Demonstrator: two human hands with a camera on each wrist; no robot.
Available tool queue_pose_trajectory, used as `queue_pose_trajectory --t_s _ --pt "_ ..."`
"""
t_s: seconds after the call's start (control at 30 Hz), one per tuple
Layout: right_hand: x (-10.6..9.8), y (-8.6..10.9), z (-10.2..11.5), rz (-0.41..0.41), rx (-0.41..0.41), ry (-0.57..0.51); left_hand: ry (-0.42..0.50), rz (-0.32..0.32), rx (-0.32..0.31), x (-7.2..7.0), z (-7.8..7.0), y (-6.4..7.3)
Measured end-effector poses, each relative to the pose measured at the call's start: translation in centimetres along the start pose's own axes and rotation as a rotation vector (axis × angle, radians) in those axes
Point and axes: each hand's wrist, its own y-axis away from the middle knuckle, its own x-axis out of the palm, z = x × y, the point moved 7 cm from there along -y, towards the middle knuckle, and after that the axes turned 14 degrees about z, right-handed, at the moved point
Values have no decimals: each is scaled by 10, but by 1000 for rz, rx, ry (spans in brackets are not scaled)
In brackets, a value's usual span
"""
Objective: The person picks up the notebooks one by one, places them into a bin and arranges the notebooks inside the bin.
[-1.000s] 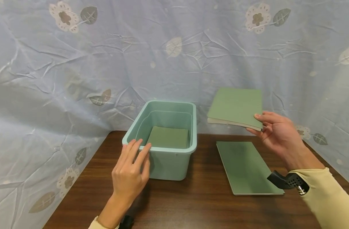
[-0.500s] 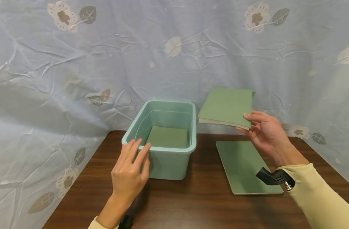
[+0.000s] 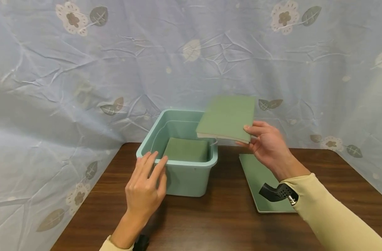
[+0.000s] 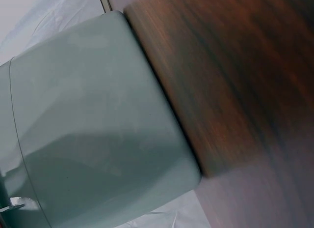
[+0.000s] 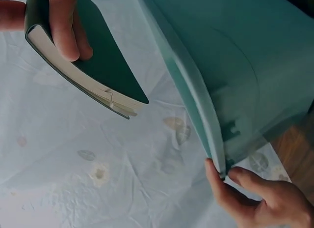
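Leftward, toward the pale green bin [image 3: 187,179], the right hand [image 3: 267,144] had carried a green book [image 3: 226,116] since the earlier frames, while the left hand [image 3: 145,190] had stayed at the bin's near rim. The right thumb lay on the book's upper cover and its fingers were beneath, clamped together on one near corner. The book was held in the air, roughly flat, its pale page edges facing the near side. It overlapped the bin's right side in the head view, but the right wrist view showed a gap between the book and the rim. The left hand's thumb and fingers pinched the rim, the fingers spread a little apart. Inside the bin lay another green volume [image 3: 187,150]. To the right, partly hidden by the right forearm, a large green notebook [image 3: 256,174] lay flat on the dark wooden table [image 3: 228,223]. Behind hung a wrinkled floral cloth [image 3: 153,45].
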Motion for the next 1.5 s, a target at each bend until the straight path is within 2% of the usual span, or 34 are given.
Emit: queue_pose_trajectory --t_s 0.17,0.43,0.87,1.07,1.5 --pt "14 -13 -15 -2 10 58 -5 -3 -6 0 0 1" --pt "33 -30 -32 9 33 70 -22 -11 1 1 0 2" --pt "66 -56 -49 27 37 -26 -17 -4 -2 3 -2 1" --pt "76 -67 -59 -9 44 -51 -16 7 -7 3 -1 1" --pt "85 -77 -67 46 41 9 -11 5 -3 3 -2 0"
